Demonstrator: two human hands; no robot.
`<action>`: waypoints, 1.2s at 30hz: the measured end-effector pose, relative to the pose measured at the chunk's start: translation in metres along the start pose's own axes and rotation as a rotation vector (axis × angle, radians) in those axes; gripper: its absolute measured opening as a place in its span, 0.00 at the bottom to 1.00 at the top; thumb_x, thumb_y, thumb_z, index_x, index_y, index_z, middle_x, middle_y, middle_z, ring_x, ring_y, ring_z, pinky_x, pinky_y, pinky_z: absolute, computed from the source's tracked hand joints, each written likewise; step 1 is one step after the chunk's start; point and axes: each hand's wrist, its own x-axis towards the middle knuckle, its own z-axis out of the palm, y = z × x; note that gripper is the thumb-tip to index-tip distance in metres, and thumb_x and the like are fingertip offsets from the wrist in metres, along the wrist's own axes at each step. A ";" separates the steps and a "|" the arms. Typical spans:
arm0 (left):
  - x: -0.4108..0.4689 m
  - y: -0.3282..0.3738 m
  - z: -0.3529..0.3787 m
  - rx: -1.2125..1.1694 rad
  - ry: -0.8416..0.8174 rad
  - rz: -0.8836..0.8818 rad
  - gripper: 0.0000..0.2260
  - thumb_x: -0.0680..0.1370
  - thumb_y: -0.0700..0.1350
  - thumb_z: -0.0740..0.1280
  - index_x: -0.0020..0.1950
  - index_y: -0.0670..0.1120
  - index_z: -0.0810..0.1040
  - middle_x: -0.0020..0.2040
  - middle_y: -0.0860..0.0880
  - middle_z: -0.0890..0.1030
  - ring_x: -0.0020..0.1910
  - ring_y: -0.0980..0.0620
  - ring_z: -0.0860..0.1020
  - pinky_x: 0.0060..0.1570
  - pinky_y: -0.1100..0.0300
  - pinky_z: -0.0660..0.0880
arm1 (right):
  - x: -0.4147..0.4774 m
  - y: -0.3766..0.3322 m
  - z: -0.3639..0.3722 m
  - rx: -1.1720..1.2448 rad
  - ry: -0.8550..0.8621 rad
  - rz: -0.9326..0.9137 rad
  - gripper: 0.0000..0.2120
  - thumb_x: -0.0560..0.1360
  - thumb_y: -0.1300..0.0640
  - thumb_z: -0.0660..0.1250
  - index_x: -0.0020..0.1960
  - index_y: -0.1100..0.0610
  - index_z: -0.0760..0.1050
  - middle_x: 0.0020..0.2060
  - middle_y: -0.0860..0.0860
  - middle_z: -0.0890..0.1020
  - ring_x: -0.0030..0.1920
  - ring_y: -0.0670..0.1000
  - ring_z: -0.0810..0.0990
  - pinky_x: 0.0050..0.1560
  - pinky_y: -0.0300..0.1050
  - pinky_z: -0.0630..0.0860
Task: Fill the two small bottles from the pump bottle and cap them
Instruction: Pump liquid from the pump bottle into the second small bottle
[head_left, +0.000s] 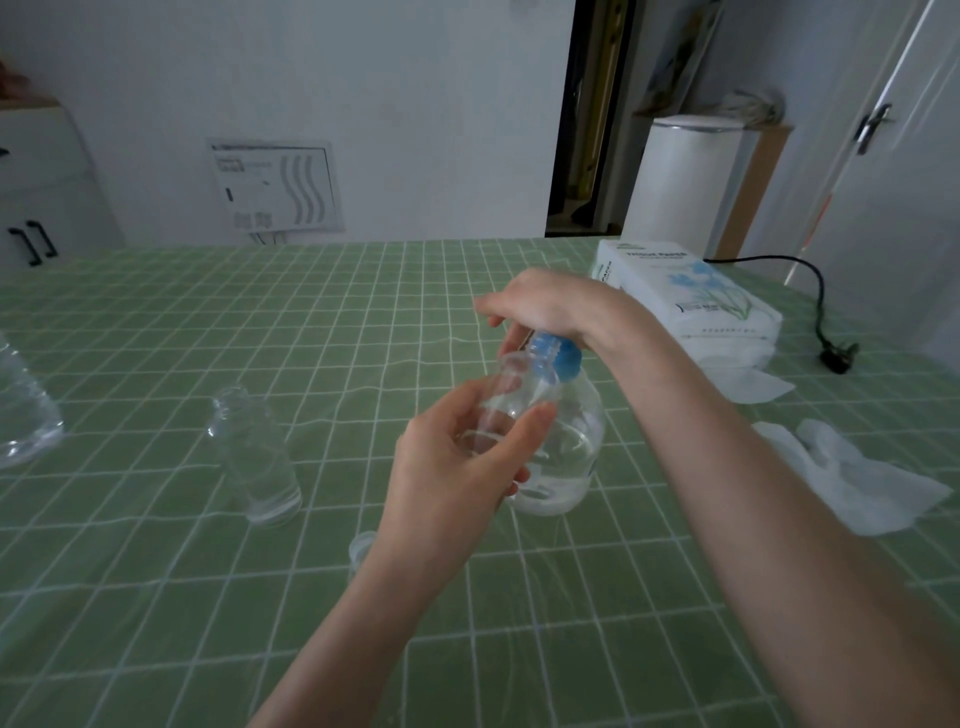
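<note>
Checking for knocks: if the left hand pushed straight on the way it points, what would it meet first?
Likely the pump bottle, just beyond the small bottle the left hand holds; depth is unclear.

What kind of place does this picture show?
Probably a room in a home: a green checked tablecloth, a tissue paper pack on it, and a white door behind.

The pump bottle (566, 447) stands mid-table (156, 623), with the right hand (545, 306) on top of it. Just before it, the left hand (452, 467) holds a small bottle (511, 389) against its neck. The other small bottle (254, 457) stands upright to the left, well apart. A cap (362, 545) lies beside the left wrist. A tissue pack (691, 296) lies far right, with loose tissues (857, 483) before it.
</note>
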 end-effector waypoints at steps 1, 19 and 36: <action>0.000 0.000 0.000 -0.002 0.002 0.001 0.12 0.67 0.54 0.71 0.48 0.51 0.81 0.32 0.53 0.82 0.29 0.55 0.80 0.30 0.64 0.76 | 0.000 0.000 0.000 0.002 0.009 -0.003 0.22 0.79 0.47 0.58 0.66 0.60 0.73 0.61 0.58 0.79 0.62 0.57 0.75 0.52 0.47 0.65; 0.001 -0.001 0.000 -0.024 -0.008 0.011 0.10 0.69 0.51 0.71 0.49 0.54 0.80 0.31 0.54 0.81 0.29 0.56 0.80 0.29 0.66 0.74 | 0.001 0.001 -0.001 0.003 -0.010 0.004 0.19 0.79 0.47 0.59 0.60 0.59 0.77 0.56 0.57 0.81 0.58 0.57 0.78 0.51 0.49 0.69; 0.002 0.001 0.000 -0.048 -0.014 0.028 0.08 0.71 0.49 0.71 0.49 0.56 0.79 0.32 0.53 0.81 0.28 0.55 0.79 0.28 0.67 0.73 | 0.000 -0.004 -0.008 -0.016 -0.039 0.009 0.20 0.79 0.44 0.59 0.59 0.57 0.77 0.58 0.57 0.80 0.57 0.57 0.79 0.55 0.49 0.72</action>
